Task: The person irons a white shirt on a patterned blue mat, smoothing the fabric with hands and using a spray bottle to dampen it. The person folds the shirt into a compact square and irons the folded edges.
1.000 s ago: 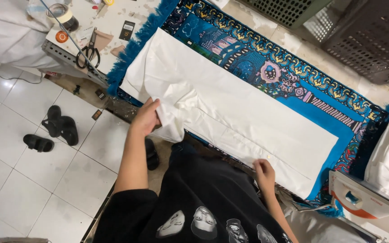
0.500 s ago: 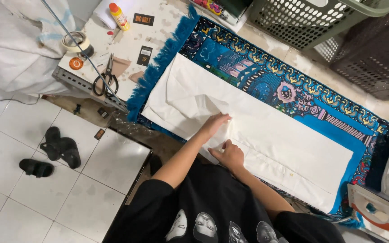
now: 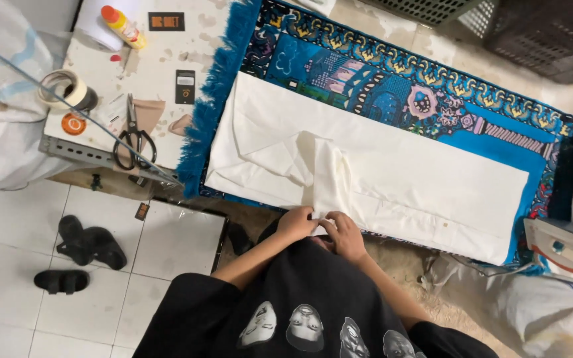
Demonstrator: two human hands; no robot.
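Both hands meet at the near edge of the white garment [image 3: 392, 179], spread (with one fold raised near its middle) on a blue patterned rug [image 3: 373, 86]; the left hand [image 3: 298, 222] and right hand [image 3: 345, 233] pinch its hem, fingers closed on cloth; black scissors [image 3: 132, 136] lie far left; an iron [image 3: 565, 248] sits right.

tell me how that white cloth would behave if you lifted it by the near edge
Probably floppy: the white cloth already creases and bunches where the left hand and right hand pinch its near edge. Likely light for its size, as it looks thin and lies flat. It would probably drag rather than slide freely on the rug.
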